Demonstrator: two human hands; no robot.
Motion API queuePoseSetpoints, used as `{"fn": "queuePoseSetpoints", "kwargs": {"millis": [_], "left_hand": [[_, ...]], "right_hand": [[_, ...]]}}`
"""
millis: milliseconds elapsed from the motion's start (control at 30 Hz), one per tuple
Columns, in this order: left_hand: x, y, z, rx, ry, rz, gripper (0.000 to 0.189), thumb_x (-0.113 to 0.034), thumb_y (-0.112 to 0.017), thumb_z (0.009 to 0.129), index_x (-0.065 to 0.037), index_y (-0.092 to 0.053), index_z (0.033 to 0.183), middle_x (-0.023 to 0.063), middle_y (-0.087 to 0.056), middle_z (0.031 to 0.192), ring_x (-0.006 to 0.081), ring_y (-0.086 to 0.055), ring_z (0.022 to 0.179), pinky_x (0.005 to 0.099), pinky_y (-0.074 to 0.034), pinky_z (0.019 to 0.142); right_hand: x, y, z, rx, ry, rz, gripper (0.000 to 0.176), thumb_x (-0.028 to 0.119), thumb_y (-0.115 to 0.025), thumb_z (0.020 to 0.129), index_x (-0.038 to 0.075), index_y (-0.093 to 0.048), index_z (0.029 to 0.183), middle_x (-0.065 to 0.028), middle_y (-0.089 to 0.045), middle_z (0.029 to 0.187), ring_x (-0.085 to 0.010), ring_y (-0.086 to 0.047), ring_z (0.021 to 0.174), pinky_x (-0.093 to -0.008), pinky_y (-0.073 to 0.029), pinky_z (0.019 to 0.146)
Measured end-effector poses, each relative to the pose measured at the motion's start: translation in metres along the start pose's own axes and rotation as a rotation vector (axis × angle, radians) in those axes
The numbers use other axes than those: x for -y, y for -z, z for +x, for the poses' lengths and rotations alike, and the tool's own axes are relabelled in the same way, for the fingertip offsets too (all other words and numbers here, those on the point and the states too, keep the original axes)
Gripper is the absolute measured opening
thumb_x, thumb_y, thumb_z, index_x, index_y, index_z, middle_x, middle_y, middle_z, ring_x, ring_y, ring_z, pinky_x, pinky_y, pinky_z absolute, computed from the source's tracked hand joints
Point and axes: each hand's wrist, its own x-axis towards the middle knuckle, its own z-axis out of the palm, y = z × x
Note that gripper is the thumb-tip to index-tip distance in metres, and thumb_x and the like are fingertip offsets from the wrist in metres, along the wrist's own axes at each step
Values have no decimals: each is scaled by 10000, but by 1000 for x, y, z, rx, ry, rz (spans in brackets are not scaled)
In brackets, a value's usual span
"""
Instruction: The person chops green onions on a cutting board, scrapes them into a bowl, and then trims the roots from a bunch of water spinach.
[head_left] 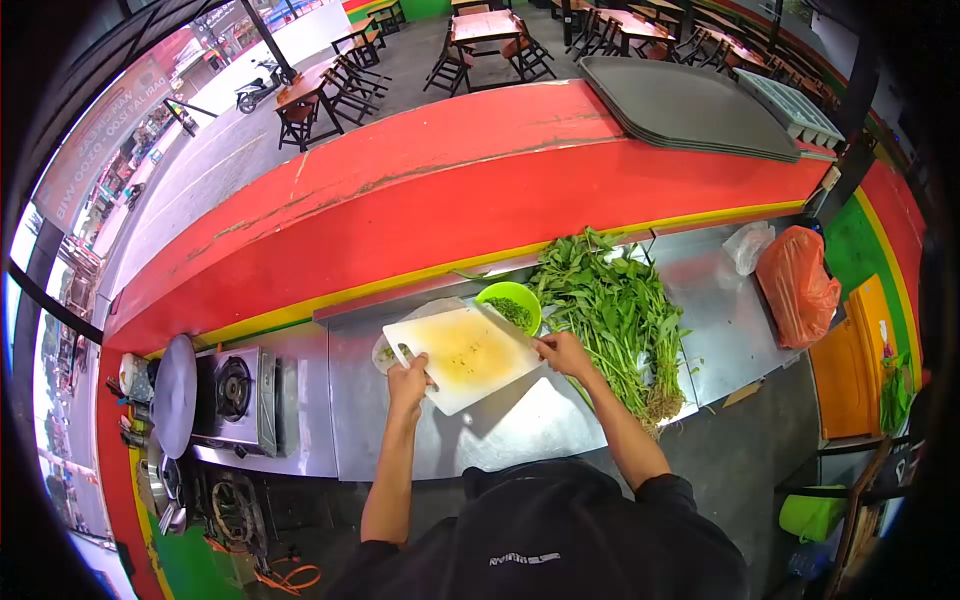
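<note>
A white cutting board [462, 350], stained yellow and dotted with green bits, is held up over the steel counter [380, 440]. My left hand [408, 383] grips it at the handle slot on its left side. At the board's right edge, my right hand [563, 354] is closed; a thin dark item, possibly a knife, seems to show by its fingers, but I cannot make it out clearly. Behind the board stands a green bowl [536, 296] with chopped greens inside. A large heap of leafy greens [610, 300] with roots lies right of the bowl.
At the left is a gas stove [235, 390] beside a round grey lid [175, 396]. An orange plastic bag [797, 287] and a clear bag [748, 246] sit at the counter's right. Dark trays [690, 105] are stacked on the red ledge [480, 125].
</note>
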Motion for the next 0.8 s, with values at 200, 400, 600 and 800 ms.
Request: {"fn": "queuePoseSetpoints", "kwargs": {"millis": [200,400,600,800], "left_hand": [[-1,-3,-3,-29,-66,-63,192,-146,-610,937,25,-696,933,53,-671,752,111,-597,573,253,-462,493],[-6,-7,-6,-27,-60,4,201,-152,-612,935,29,-699,955,82,-701,832,118,-643,627,252,-489,514],[-12,-4,-6,12,-33,55,230,-158,-619,920,25,-690,1039,82,-710,901,150,-669,727,273,-524,568],[-14,-1,-5,22,-46,87,259,-181,-619,918,28,-681,1058,78,-706,906,147,-655,705,272,-509,560]], "right_hand": [[-13,-1,9,-132,9,-159,414,412,-642,953,19,-769,942,-78,-725,705,-147,-608,471,-320,-492,481],[38,4,-7,81,-86,89,363,347,-655,941,0,-753,989,-71,-732,738,-127,-600,493,-315,-520,533],[-4,-11,20,-112,-89,-110,376,349,-660,940,-4,-758,857,-84,-699,640,-165,-608,458,-345,-510,499],[-4,-11,22,-191,-80,-181,379,366,-670,911,-3,-757,894,-175,-700,715,-299,-654,604,-418,-524,635]]}}
